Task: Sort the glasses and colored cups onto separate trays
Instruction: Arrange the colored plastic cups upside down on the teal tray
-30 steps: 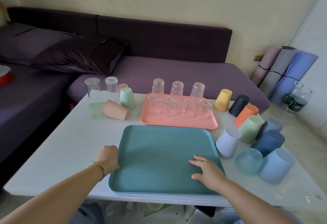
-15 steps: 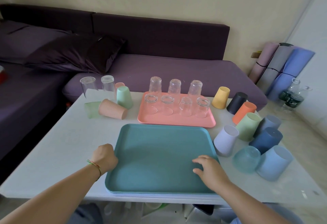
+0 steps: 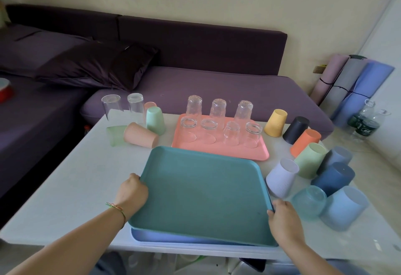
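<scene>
A teal tray lies near the table's front edge, its left side raised off a blue tray beneath it. My left hand grips the teal tray's left rim and my right hand grips its right rim. Behind it a pink tray holds several clear glasses. Two more clear glasses stand at the table's far left with a mint cup and a lying peach cup. Several colored cups crowd the right side.
The white table stands in front of a purple sofa with a dark pillow. Rolled mats and water bottles sit at the right by the wall.
My right hand moved from the teal tray's surface to its right rim. Both hands have lifted and tilted the teal tray, uncovering a blue tray underneath.
</scene>
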